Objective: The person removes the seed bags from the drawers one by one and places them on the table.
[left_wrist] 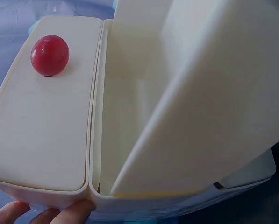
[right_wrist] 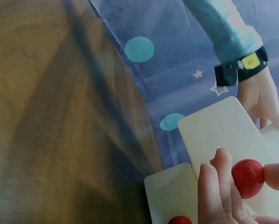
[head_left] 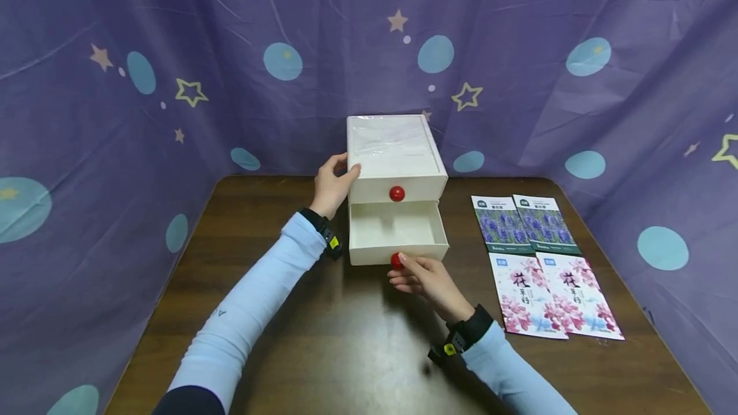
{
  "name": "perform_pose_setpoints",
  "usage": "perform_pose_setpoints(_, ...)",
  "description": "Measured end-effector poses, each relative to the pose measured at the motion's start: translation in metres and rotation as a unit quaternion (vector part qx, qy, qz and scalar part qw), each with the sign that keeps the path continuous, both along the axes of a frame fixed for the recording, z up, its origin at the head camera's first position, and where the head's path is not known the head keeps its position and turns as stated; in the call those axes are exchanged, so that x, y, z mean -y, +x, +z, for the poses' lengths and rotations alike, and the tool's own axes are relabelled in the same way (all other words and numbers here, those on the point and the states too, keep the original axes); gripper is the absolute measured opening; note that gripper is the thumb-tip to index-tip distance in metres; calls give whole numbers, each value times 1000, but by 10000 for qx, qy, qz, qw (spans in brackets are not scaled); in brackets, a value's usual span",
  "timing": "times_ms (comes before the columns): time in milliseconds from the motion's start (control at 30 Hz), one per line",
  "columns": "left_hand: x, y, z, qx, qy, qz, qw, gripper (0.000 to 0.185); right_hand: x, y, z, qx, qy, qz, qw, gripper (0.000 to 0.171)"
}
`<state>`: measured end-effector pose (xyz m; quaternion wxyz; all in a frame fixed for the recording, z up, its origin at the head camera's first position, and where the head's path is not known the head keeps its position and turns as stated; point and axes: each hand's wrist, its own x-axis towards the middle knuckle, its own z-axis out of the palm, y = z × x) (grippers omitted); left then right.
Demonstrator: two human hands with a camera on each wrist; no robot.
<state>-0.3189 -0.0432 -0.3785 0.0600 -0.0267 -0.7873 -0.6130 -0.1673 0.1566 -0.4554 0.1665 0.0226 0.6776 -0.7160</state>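
A white drawer cabinet with red ball knobs stands at the back of the table. Its upper drawer, with a red knob, is closed; the drawer beneath it is pulled out, and bare inside. My right hand pinches that drawer's red knob between thumb and fingers, the other fingers spread beside it. At the cabinet's left side, my left hand rests against the wall, thumb on the top front edge. Fingertips show along that side in the left wrist view.
A lower drawer front with its own red knob shows under the pulled-out drawer. To the right lie two purple-flower packets and two pink-flower packets. A purple patterned curtain hangs close behind the brown table.
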Motion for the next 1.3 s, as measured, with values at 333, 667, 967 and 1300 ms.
perform_pose_setpoints(333, 0, -1, 0, -68, -62, -27, 10000, 45, 6, -54, -1, -88, -218, -282, 9993, 52)
perform_pose_setpoints(667, -1, -1, -3, -56, -72, -104, 9999, 47, 8, -78, -4, -109, -334, -533, 9980, 52)
perform_pose_setpoints(967, 0, -2, -1, -41, -73, -93, 9999, 47, 7, -92, -3, -130, -238, -347, 9990, 58)
perform_pose_setpoints(1300, 0, 0, -2, -3, -96, -69, 9999, 46, 4, -91, -2, -1061, 1128, -390, 9872, 53)
